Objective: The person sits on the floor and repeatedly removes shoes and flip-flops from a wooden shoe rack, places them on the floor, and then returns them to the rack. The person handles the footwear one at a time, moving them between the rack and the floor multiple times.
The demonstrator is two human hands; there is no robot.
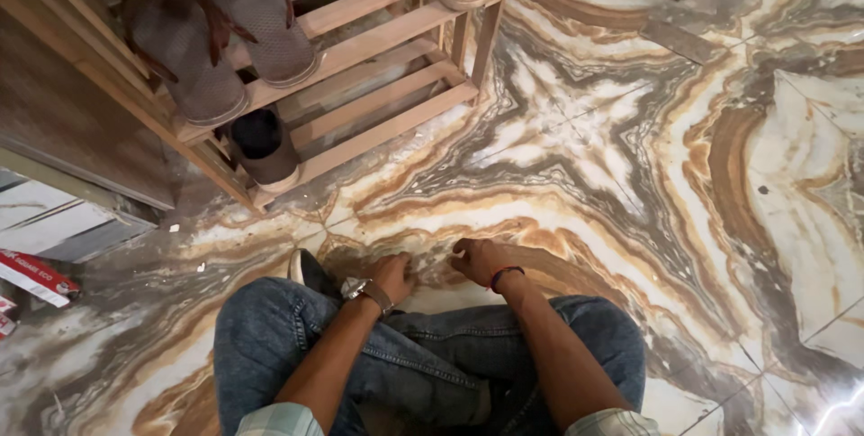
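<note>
Your knees [423, 355] in blue jeans fill the bottom of the view, bent, with both forearms running out over them toward the floor [630, 157]. Your left hand [389, 274], with a metal watch [364, 290] at the wrist, rests knuckles-up on the marble-patterned tiles, fingers curled under; you cannot tell whether it pinches anything. Your right hand [477, 259], with a dark band [504, 274] at the wrist, lies just beside it, also curled against the floor, fingertips down, nothing visibly held. The two hands are close but apart, a small strip of tile between them. A dark shoe [309, 272] with a white edge shows just left of your left hand, partly hidden by your knee.

Farther off, at upper left, stands a wooden slatted rack [378, 49]. Two brown sandals [216, 31] lie soles-up on its upper shelf, a dark shoe with a pale sole sits at the top edge, and another dark shoe [263, 143] sits on the lower shelf. A red and white box [34, 276] lies at the far left edge of the floor.
</note>
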